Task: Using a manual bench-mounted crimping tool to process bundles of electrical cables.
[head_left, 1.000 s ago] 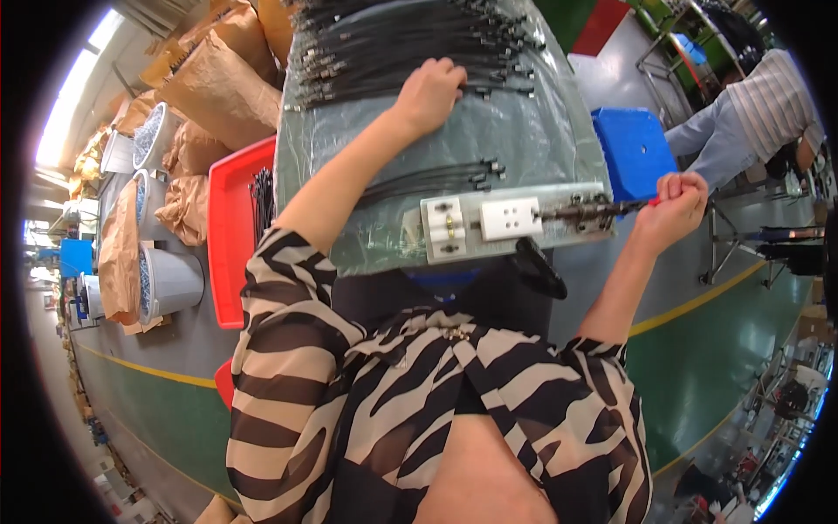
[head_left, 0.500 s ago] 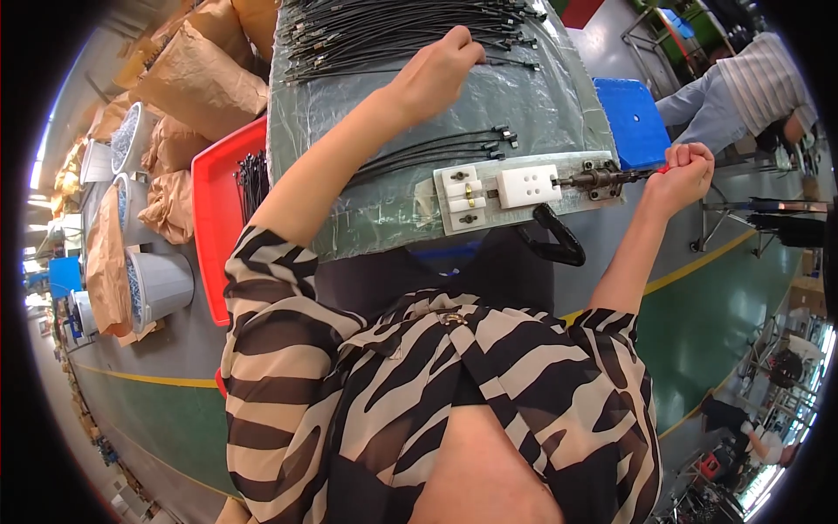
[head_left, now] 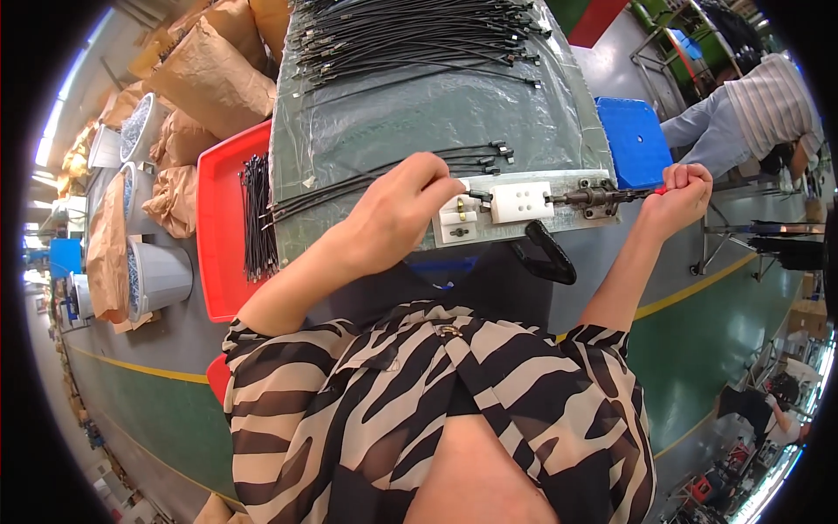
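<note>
My left hand (head_left: 397,210) has its thumb and forefinger pinched on a black cable (head_left: 475,194), whose end sticks out past the fingertips toward a sliding white block (head_left: 522,203). The fingers cover part of the smaller white block (head_left: 456,229) at the left of the metal-plated fixture (head_left: 572,220). My right hand (head_left: 679,199) is wrapped round the red-tipped lever (head_left: 661,190) of a toggle clamp (head_left: 594,199) at the fixture's right end. Just beyond the fixture, several black cables (head_left: 454,160) lie across the plastic-covered table (head_left: 384,109).
A large heap of black cables (head_left: 419,39) covers the table's far part. At left, a red tray (head_left: 218,262) holds more cables (head_left: 256,218), beside paper bags (head_left: 209,79) and grey buckets (head_left: 163,279). A black loop handle (head_left: 550,259) juts from the near edge. A blue stool (head_left: 630,135) stands right.
My left hand has come from the far cable heap down to the fixture, bringing a cable end beside the white block. My right hand stays on the lever.
</note>
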A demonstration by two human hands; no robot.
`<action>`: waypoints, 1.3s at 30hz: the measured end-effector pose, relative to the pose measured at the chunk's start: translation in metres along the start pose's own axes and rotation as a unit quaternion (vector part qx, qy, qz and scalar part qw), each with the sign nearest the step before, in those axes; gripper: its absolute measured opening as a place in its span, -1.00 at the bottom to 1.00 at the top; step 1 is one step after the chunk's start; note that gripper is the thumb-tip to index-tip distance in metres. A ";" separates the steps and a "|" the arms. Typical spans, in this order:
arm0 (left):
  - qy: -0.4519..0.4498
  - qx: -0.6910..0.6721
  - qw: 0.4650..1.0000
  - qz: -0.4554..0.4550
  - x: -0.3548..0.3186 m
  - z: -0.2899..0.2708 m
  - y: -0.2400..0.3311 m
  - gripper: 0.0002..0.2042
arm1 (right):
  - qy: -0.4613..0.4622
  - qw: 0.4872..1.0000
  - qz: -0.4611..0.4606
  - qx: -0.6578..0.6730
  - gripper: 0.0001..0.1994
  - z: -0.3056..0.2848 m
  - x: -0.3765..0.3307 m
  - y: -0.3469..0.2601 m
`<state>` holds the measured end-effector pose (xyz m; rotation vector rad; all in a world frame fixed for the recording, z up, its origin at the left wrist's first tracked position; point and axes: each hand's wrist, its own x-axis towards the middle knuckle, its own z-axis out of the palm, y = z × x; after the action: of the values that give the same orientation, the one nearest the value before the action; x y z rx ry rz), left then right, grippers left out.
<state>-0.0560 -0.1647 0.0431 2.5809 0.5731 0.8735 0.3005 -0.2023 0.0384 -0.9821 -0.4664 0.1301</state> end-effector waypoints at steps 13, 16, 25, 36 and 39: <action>0.016 -0.002 0.998 -0.062 -0.015 0.007 0.020 -0.63 | -0.023 1.000 -0.008 0.014 -0.90 -0.002 -0.002 -0.003; 0.034 -0.004 0.995 -0.097 -0.014 0.013 0.023 -0.62 | -0.033 0.999 -0.014 0.014 -0.89 0.001 -0.002 -0.004; 0.068 0.033 0.986 -0.147 -0.008 0.028 0.029 -0.62 | -0.092 0.994 0.009 0.056 -0.85 -0.009 0.000 -0.005; -0.020 0.037 0.978 -0.205 -0.012 0.021 0.039 -0.59 | -0.171 0.981 0.017 0.084 -0.84 -0.023 0.003 -0.002; -0.025 0.040 0.975 -0.217 -0.013 0.022 0.040 -0.56 | -0.185 0.978 0.012 0.096 -0.84 -0.026 0.003 -0.002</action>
<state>-0.0409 -0.2097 0.0381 2.3931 1.1220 0.6445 0.3140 -0.2220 0.0286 -0.7745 -0.7695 0.3766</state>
